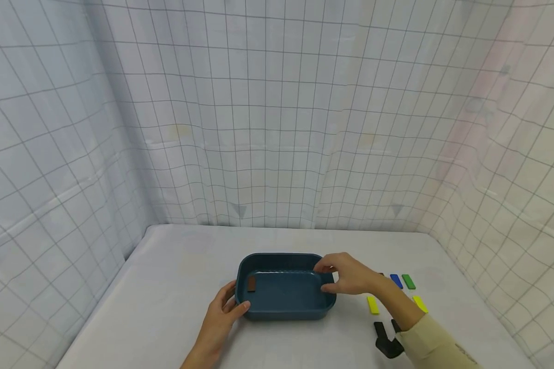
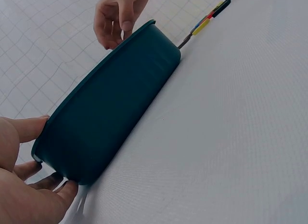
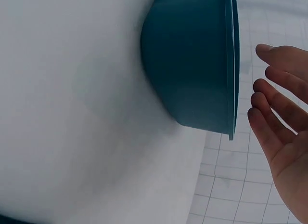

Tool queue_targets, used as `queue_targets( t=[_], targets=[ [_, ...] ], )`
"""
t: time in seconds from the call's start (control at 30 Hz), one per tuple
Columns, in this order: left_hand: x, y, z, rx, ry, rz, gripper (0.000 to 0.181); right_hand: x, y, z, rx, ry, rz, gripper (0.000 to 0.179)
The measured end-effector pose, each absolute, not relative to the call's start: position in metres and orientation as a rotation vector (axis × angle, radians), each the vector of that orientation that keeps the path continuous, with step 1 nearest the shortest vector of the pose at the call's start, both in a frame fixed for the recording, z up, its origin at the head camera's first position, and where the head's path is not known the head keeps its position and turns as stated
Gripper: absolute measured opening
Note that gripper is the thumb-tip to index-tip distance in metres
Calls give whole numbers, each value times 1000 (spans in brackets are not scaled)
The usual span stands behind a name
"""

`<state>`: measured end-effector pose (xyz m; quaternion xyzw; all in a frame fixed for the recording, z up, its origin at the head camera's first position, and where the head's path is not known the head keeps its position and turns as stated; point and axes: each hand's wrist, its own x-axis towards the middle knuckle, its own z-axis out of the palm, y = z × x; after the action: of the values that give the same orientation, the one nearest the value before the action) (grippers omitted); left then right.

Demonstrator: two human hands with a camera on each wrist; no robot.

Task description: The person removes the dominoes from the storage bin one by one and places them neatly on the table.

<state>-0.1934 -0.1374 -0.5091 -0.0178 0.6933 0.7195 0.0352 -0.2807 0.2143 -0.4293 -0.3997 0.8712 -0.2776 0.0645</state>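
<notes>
A dark teal rectangular tub (image 1: 286,313) sits on the white table. My left hand (image 1: 220,319) holds its left end, thumb at the rim and the other fingers along the outer wall, as the left wrist view also shows. Inside, near that end, lies a small brown rectangular piece (image 1: 251,284). My right hand (image 1: 351,275) hovers over the tub's right end. In the right wrist view its fingers (image 3: 272,103) are loosely bent, apart from the rim, with nothing between them.
Right of the tub lie small flat bars: a blue one (image 1: 396,281), a green one (image 1: 408,282) and yellow ones (image 1: 373,305) (image 1: 420,304). Nearer is a black angular piece (image 1: 388,347), partly behind the right sleeve (image 1: 436,343). White gridded curtains (image 1: 277,128) surround the table.
</notes>
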Motion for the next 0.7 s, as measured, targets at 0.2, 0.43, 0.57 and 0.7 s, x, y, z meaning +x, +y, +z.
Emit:
queue_targets(
  t=[0.2,0.43,0.57,0.7],
  targets=[
    [-193,-136,-507,-73,2121,2216,76,-289,194,-438,-1269,2594,-845,40],
    [-192,-136,-508,-98,2131,2201,75,-299,163,-449,-1337,2578,-818,40],
    [-193,-136,-507,-79,2137,2203,75,-302,145,-457,-1316,2584,-781,42],
    [-193,-136,-506,-60,2134,2205,76,-304,128,-463,-1303,2573,-793,42]
  ],
)
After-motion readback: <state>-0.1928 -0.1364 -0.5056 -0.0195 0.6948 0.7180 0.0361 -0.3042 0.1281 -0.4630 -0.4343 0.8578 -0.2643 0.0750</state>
